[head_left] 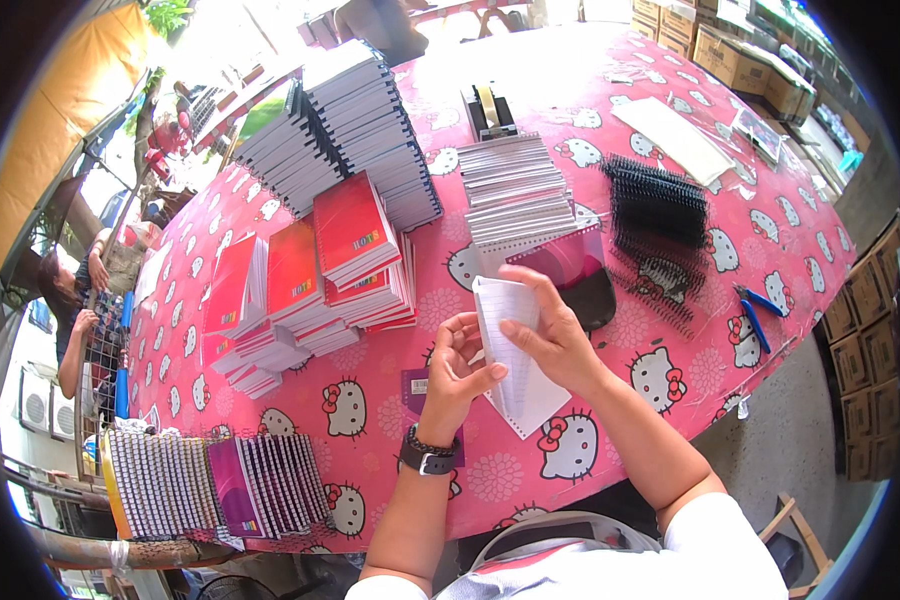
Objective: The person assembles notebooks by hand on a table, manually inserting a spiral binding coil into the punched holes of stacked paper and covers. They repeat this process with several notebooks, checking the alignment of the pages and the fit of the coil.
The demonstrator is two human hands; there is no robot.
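Note:
My right hand [552,335] grips a thin sheaf of lined paper [511,345], thumb on its face and fingers over the top edge. My left hand [460,372] is curled against the left edge of the sheaf, its thumb near the lower part. Beneath them a white sheet [535,405] lies on the table. A purple cover [416,388] is partly hidden under my left wrist. Just beyond the hands are another purple cover [570,258], a dark rounded object [597,302] and a stack of hole-punched paper [515,190].
Red-covered notebooks [295,265] and tall stacks of bound notebooks [360,120] stand left. Spiral-bound notebooks [170,485] line the near left edge. Right are black binding coils [660,212] and blue-handled pliers [755,312]. A tape dispenser [487,112] stands farther back. Another person [75,300] is far left.

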